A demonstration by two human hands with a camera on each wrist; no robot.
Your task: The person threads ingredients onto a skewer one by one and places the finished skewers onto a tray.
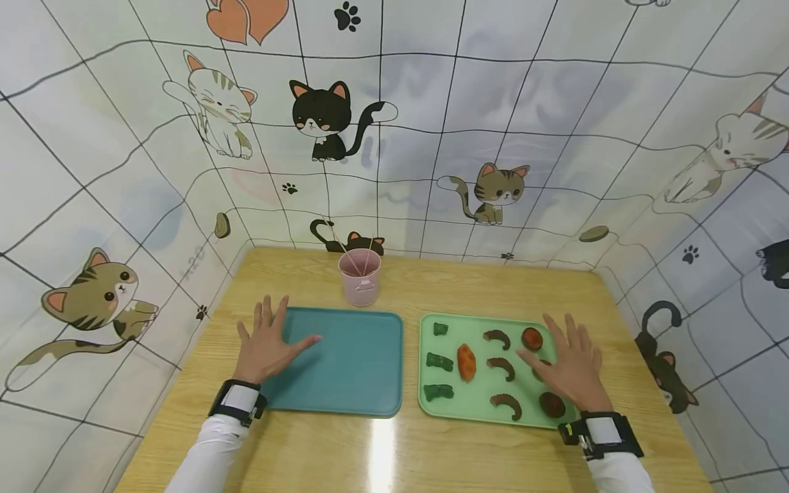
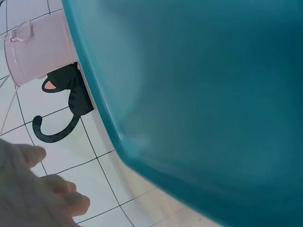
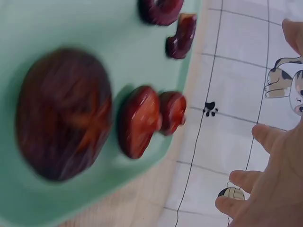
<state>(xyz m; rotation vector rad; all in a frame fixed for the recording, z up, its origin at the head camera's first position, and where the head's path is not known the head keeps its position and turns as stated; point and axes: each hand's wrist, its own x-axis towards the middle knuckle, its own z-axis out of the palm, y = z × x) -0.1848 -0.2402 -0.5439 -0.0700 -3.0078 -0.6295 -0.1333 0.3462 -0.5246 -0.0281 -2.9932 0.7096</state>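
Green tray on the wooden table, right of centre. On it: small toy food pieces. Round dark-brown mushroom caps, curled brown pieces, one orange piece, three dark-green pieces down the left side. All look like hard, glossy moulded plastic: light, stiff, likely a bit slick. My guess is a fingertip pinch across the sides of a cap would hold best; curled ones by the arch.

Right hand lies flat over the tray's right part, fingers spread and straight, holding nothing; a cap partly hidden under it.

Left hand likewise flat and spread, resting on the left edge of the teal tray, which sits just beside the green one.

Behind the trays: pink cup with thin sticks. Cat-print panels wall the table in.
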